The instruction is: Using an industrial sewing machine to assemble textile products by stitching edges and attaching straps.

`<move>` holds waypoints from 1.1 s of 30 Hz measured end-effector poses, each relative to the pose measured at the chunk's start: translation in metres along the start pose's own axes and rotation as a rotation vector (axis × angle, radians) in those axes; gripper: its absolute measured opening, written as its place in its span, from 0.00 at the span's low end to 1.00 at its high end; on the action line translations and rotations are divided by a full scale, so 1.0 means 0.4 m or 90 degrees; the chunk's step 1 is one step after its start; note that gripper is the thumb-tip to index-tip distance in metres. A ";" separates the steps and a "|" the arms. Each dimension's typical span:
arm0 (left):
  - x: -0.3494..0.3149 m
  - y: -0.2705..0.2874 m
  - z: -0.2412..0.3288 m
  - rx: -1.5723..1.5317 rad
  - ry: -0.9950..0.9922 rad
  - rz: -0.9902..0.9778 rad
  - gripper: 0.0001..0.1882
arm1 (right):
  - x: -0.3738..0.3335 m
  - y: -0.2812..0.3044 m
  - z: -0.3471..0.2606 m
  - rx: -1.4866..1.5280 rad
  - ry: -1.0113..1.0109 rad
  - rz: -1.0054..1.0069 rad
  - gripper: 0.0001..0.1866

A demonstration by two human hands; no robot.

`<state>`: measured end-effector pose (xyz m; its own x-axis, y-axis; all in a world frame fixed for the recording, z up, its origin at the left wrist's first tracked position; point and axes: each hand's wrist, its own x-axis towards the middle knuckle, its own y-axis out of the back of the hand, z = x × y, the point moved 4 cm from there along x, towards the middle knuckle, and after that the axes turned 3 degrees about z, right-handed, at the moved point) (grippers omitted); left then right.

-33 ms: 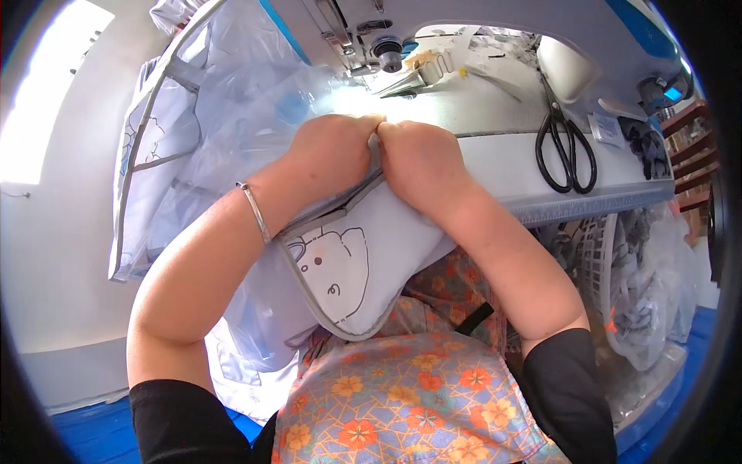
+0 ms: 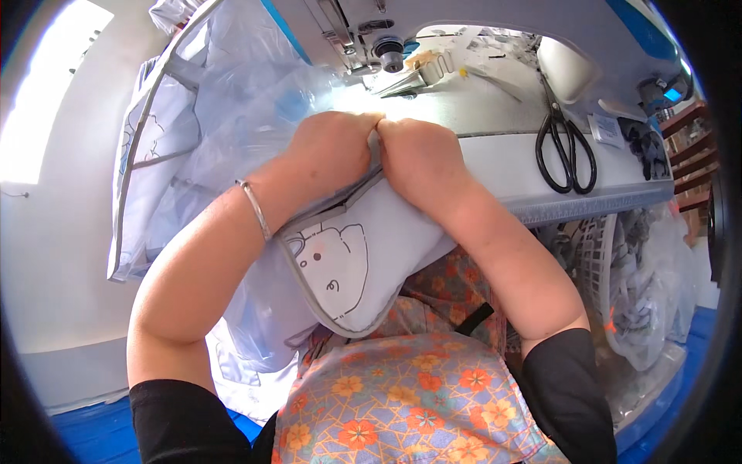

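Observation:
My left hand (image 2: 332,148) and my right hand (image 2: 421,158) meet knuckle to knuckle at the front of the sewing machine (image 2: 495,19). Both are closed, with fingers curled, on a white cloth (image 2: 334,274) with grey edge binding and a line-drawn cartoon animal. The fingertips and the gripped edge are hidden behind the hands. From there the cloth hangs over the table edge towards my lap. Just beyond the hands, under the machine head (image 2: 389,56), a bright lamp washes out the needle area. My left wrist wears a silver bangle (image 2: 255,209).
Black-handled scissors (image 2: 566,151) lie on the table's right side, near a white paper tag (image 2: 606,130). Tweezers (image 2: 495,81) lie farther back. Grey-bound cloth and clear plastic (image 2: 239,100) spread at left. A white basket (image 2: 599,259) of scraps stands below right.
The hanging cloth's lower edge has shifted up very slightly. Both hands keep their grip, almost in the same place.

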<state>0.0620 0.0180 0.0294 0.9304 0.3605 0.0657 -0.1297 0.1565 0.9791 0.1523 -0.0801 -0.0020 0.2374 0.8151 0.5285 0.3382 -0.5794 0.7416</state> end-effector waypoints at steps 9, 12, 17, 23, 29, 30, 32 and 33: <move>-0.228 0.218 0.183 -0.102 -0.151 0.146 0.31 | 0.046 -0.015 0.029 -0.045 -0.066 -0.139 0.12; -0.448 0.140 0.261 -0.117 -0.038 0.223 0.42 | 0.047 -0.020 0.044 -0.004 -0.069 -0.105 0.14; -0.635 -0.087 0.105 0.089 0.281 0.360 0.37 | 0.056 -0.007 0.043 0.027 -0.072 -0.111 0.17; -0.547 0.005 -0.197 0.037 0.401 0.362 0.17 | -0.093 0.073 0.000 1.135 -0.591 -0.196 0.28; -0.401 0.029 -0.525 -0.688 0.532 0.565 0.16 | -0.228 -0.016 -0.140 1.098 -0.153 -0.204 0.34; -0.373 0.043 -0.552 -0.675 0.422 0.543 0.16 | -0.222 -0.036 -0.159 0.757 -0.013 -0.176 0.33; -0.331 0.093 -0.607 -0.661 0.311 0.521 0.15 | -0.183 -0.079 -0.195 0.409 0.113 -0.142 0.32; -0.306 0.148 -0.611 -0.274 0.209 0.419 0.15 | -0.140 -0.094 -0.203 0.358 0.137 -0.080 0.27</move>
<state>-0.1432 0.2079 0.0325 0.4822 0.7382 0.4717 -0.7903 0.1343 0.5978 0.0524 -0.1041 -0.0259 -0.0055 0.8244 0.5660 0.7940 -0.3405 0.5037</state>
